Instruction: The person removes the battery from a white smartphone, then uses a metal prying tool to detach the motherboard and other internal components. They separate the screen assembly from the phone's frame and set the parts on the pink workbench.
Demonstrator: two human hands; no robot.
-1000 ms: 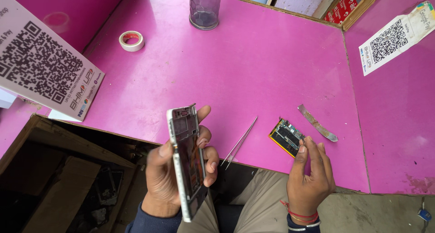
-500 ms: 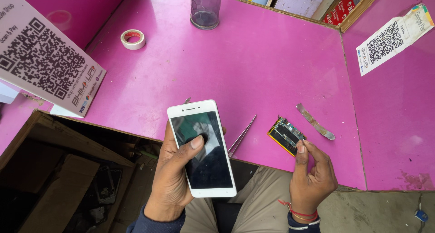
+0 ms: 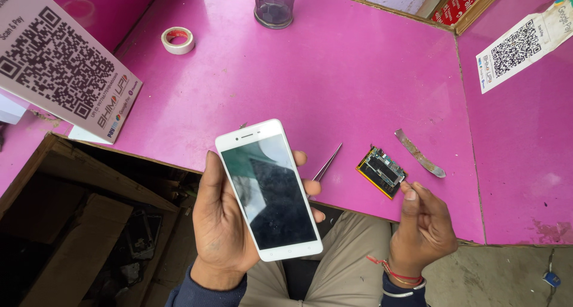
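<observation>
Over the pink tabletop (image 3: 358, 92), near edge: repair in progress.
L hand (image 3: 224, 229): wrapped round white smartphone (image 3: 268, 187), dark screen up now; a sec ago its open back faced up, so it's been flipped.
R hand (image 3: 421, 226): fingers curled loosely, gripping nothing, fingertip touching circuit board (image 3: 383, 171).
Nearby: tweezers (image 3: 327, 162), metal pry tool (image 3: 419, 153).
Meaning: prob. front check, board is out.

A tape roll (image 3: 178, 40) and glass tumbler (image 3: 275, 5) sit on the pink table (image 3: 334, 80).
</observation>
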